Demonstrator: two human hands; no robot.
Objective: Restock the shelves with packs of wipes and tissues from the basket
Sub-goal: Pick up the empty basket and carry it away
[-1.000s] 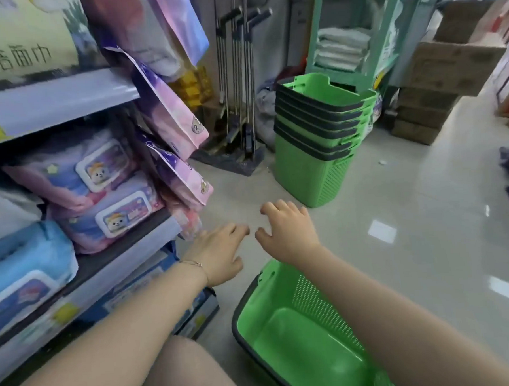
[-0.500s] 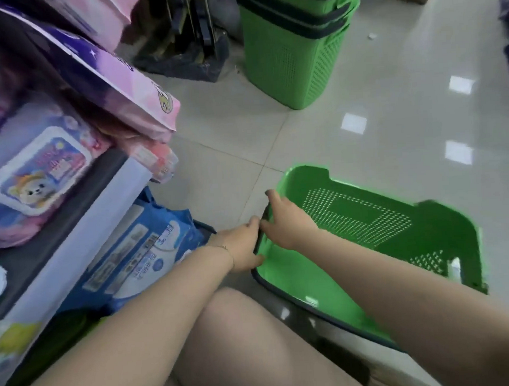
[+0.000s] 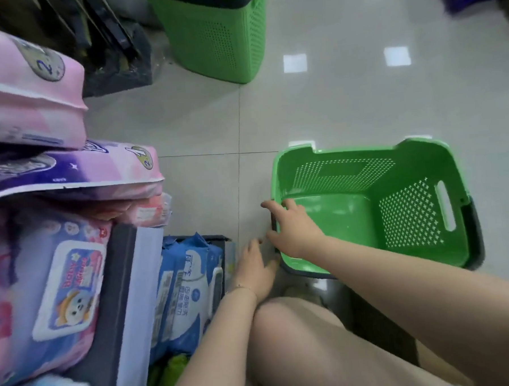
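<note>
Gripping one green basket [image 3: 360,151] rim, right hand [image 3: 297,232]; left hand [image 3: 256,271] beside.

The right hand [image 3: 293,229] covers the left rim of the basket [image 3: 363,157], so whether it grips there is hidden; its forearm hides the near wall. Beyond the hands, the stacked baskets [image 3: 216,41] run off the top edge. Left of the left hand [image 3: 256,269], print on the blue pack [image 3: 190,284] is too small to read; the pink packs [image 3: 20,87] blur off the left edge.
</note>
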